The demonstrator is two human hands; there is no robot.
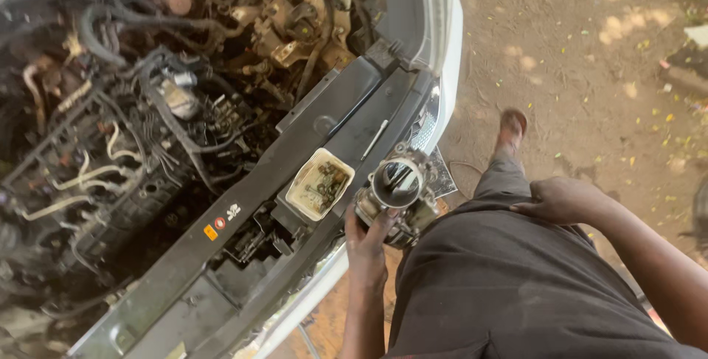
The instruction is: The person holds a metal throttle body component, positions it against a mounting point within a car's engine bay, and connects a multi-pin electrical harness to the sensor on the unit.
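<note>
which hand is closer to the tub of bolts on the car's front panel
Left. The left hand holds the throttle body right beside the tub, just to its right. The right hand rests on the person's thigh, well off to the right.

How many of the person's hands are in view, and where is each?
2. The left hand holds a metal throttle body at the car's front edge, beside a small cream tray of bolts. The right hand rests on the person's thigh, holding nothing.
</note>
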